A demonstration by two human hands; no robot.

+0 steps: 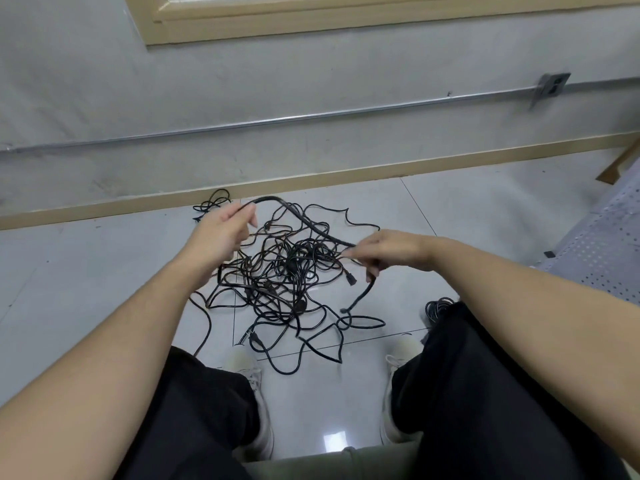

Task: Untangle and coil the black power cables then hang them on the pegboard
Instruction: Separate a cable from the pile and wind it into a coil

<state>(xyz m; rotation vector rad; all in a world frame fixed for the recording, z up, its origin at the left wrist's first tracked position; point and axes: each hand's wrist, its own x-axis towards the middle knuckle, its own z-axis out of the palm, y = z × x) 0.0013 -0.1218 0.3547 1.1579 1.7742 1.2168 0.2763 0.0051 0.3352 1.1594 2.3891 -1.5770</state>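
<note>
Our knees in black trousers point(194, 410) nearest, our left hand point(221, 233) and right hand point(391, 251) each gripping one thick black power cable point(304, 220) arched between them, tangled heap of thin black cables point(284, 282) on the glossy white tiled floor point(467, 209) beneath our hands, grey wall point(311, 81) beyond

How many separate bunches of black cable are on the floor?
3: the big tangle between the feet, a small bunch by the baseboard past the left hand, and a bunch beside the right knee, partly hidden.
</note>
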